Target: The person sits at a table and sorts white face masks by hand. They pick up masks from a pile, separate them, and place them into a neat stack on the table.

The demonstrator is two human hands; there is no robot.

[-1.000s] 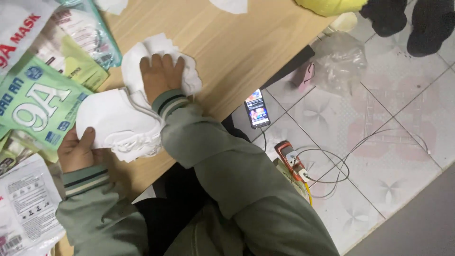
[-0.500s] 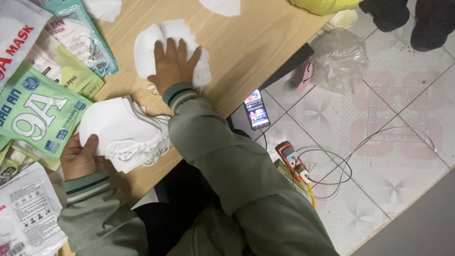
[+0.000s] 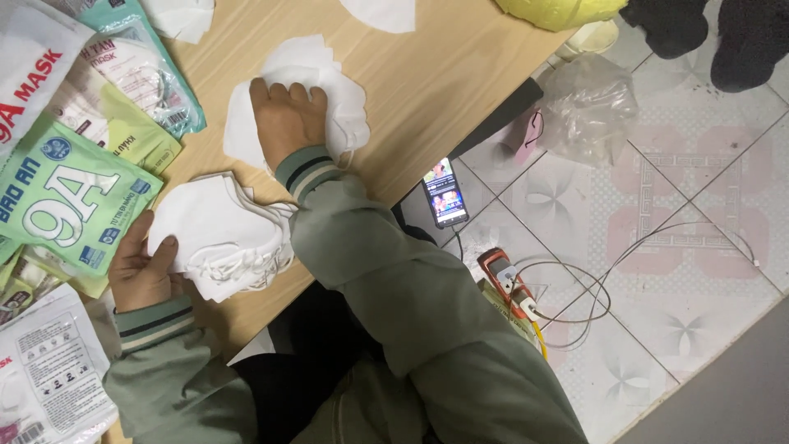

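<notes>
My left hand (image 3: 141, 270) grips the near edge of a stack of white face masks (image 3: 220, 237) on the wooden table (image 3: 444, 82), thumb on top. My right hand (image 3: 288, 119) lies palm down, fingers flat, on a smaller pile of white masks (image 3: 341, 99) farther up the table, a short gap from the stack. Both arms wear grey-green sleeves with striped cuffs.
Green and white mask packets (image 3: 62, 197) crowd the table's left side. More loose white masks (image 3: 382, 12) lie at the far edge. On the tiled floor to the right are a lit phone (image 3: 445, 197), an orange device with white cables (image 3: 509, 284) and a clear plastic bag (image 3: 588, 103).
My right hand has slid the small pile of masks away from the stack, farther up the table. My left hand has stayed on the stack.
</notes>
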